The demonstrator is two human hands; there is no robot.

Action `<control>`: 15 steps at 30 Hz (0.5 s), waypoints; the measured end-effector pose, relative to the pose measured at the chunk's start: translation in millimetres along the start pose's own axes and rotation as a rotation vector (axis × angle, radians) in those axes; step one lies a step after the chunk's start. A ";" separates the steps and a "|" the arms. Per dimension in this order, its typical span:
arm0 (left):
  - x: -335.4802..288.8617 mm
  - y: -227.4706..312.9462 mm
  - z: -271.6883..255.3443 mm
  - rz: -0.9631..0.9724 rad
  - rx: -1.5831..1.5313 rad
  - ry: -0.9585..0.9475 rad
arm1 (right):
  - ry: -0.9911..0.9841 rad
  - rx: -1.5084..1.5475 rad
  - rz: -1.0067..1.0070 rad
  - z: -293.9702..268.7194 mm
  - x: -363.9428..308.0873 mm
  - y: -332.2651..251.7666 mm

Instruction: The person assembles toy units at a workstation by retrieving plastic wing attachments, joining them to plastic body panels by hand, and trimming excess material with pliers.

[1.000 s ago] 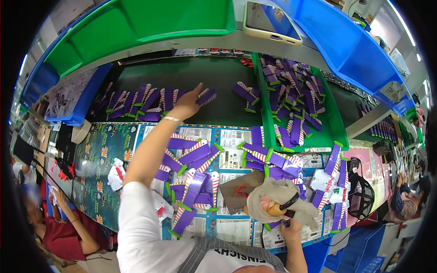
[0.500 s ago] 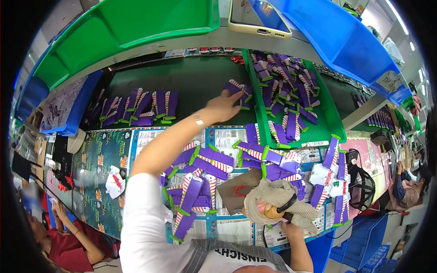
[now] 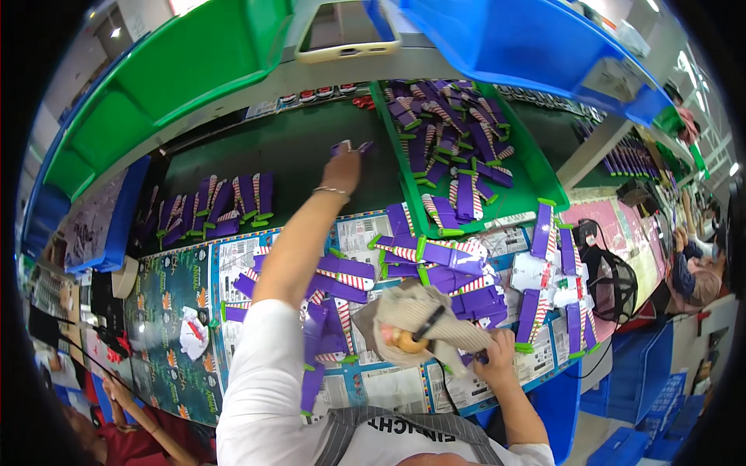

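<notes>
My left hand (image 3: pixel 342 172) is stretched over the dark green belt, fingers closed on purple pieces (image 3: pixel 353 146) whose lower part it hides. These look like the other purple leg-shaped pieces with red-and-white striped sides and green ends. Piles of such purple pieces (image 3: pixel 342 276) lie on the printed table sheet below my left arm. My right hand (image 3: pixel 499 363), near the front edge, is closed by the narrow end of a beige cloth bundle (image 3: pixel 423 322) with a black band and a tan knob. Something small and dark shows at its fingers; I cannot make it out.
A green tray (image 3: pixel 556 198) heaped with purple pieces stands right of my left hand. More purple pieces (image 3: pixel 217 203) stand in a row on the belt's left. White figures with purple legs (image 3: pixel 536 273) lie at right. Bins and a phone (image 3: pixel 346 35) line the shelf above.
My left hand has closed on the purple pieces it was reaching over on the belt. My right hand has come up beside the cloth bundle. The whole view has shifted somewhat.
</notes>
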State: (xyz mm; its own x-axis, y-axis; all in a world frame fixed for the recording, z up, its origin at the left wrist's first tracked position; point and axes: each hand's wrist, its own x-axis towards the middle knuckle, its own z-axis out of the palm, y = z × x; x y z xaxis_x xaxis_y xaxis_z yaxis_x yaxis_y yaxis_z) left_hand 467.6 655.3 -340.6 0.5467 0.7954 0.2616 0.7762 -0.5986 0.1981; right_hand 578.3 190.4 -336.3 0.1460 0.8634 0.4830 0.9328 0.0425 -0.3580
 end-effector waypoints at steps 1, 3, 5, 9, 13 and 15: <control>-6.2 2.5 -21.1 -0.016 -0.037 -0.022 | 0.010 -0.002 0.010 -2.4 -4.0 3.3; -26.1 -50.5 -43.3 0.166 -0.169 0.055 | 0.019 0.033 -0.011 3.5 -2.0 2.5; -55.1 -58.8 -81.1 -0.008 -0.804 -0.185 | 0.015 0.028 -0.002 3.5 -4.3 3.2; -127.7 -58.3 -141.9 -0.266 -1.644 -0.321 | 0.041 0.029 -0.001 1.7 -10.3 0.1; -168.3 -56.7 -163.7 -0.205 -1.780 -0.373 | 0.060 0.006 -0.063 5.7 -13.9 -3.3; -175.8 -47.9 -166.1 -0.202 -1.789 -0.401 | 0.063 -0.005 -0.068 5.4 -16.4 -7.9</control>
State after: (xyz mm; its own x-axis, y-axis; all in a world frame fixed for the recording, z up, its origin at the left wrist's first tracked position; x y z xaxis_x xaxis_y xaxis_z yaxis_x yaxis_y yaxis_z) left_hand 282.2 528.4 -239.1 0.7399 0.6708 -0.0508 -0.2431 0.3371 0.9096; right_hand 566.7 178.6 -345.7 0.1029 0.8252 0.5554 0.9428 0.0971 -0.3188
